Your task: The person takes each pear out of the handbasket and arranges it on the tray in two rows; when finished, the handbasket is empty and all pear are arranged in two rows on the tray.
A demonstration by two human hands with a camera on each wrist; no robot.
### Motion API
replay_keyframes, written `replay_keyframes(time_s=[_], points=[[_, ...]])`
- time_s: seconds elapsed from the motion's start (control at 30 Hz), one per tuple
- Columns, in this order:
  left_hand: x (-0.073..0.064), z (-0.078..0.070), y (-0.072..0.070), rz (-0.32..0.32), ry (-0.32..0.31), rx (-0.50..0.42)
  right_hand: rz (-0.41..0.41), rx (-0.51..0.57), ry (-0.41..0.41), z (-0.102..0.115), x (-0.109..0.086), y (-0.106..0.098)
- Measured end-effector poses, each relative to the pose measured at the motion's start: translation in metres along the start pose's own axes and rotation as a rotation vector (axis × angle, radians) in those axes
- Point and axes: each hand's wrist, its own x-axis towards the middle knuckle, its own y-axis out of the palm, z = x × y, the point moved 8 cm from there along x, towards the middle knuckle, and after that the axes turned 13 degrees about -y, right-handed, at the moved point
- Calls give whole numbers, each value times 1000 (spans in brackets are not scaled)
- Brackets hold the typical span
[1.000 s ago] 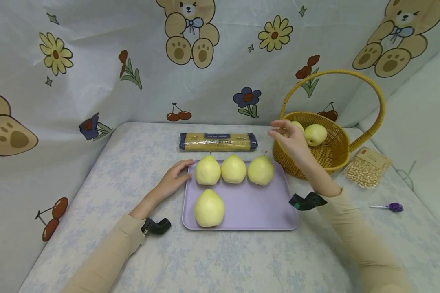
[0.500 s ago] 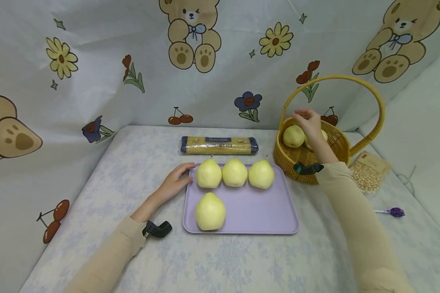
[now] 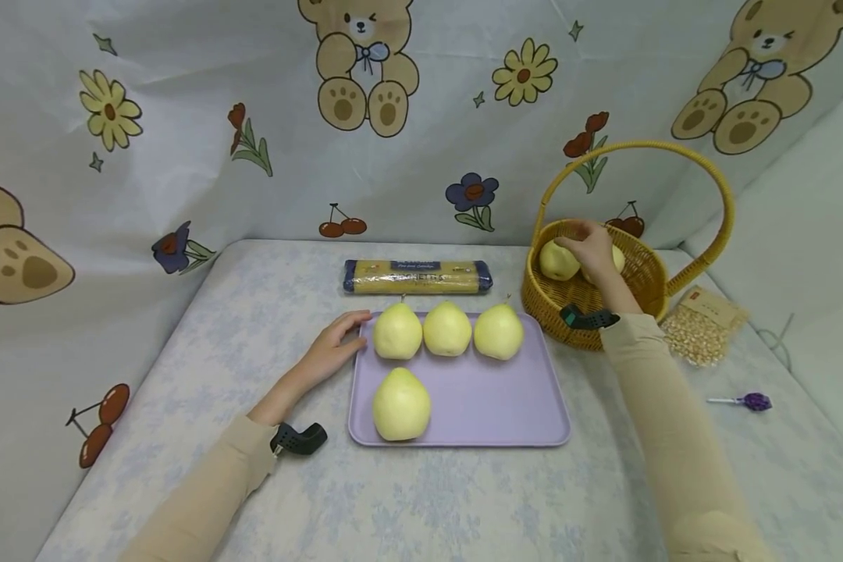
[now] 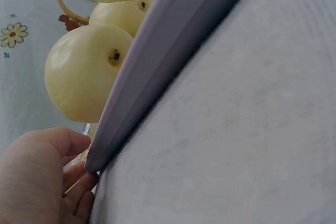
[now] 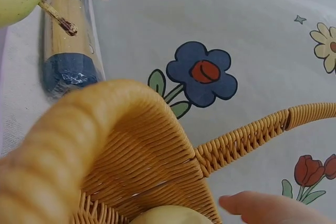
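In the head view, a lilac tray [image 3: 495,398] bears several pale yellow pears, three in a back row and one pear [image 3: 402,404] at the front left. My left hand [image 3: 330,347] holds the tray's far left corner; in the left wrist view, thumb and fingers lie on either side of the rim. My right hand [image 3: 593,248] reaches into the wicker basket [image 3: 646,293], over its two pears. Its fingers bend over the top of the left pear [image 3: 558,262], while the other pear is partly hidden behind the hand. A right finger [image 5: 257,208] shows near the basket rim.
Behind the tray lies a long spaghetti packet [image 3: 417,277]. The basket's tall handle [image 3: 674,148] arches above my right hand. To the right are a bag of pale kernels [image 3: 698,332] and a purple lollipop [image 3: 755,401]. A printed cloth hangs behind the table.
My right hand has moved from the basket's left side rightward over it, then lower toward the pears inside. The left hand stays at the tray corner.
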Motion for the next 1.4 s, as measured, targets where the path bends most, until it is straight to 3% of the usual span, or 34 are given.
replay_keyframes(time_s=[0.2, 0.57, 1.0, 1.4], points=[[-1, 0, -1, -5, -7, -5, 139, -37, 10, -3, -1, 9], [-1, -2, -1, -1, 2, -2, 331, -271, -21, -8, 0, 18], [0, 1, 1, 6, 1, 2, 414, -307, -10, -8, -2, 22], [0, -1, 0, 2, 1, 2, 443, -216, -22, -9, -4, 27]])
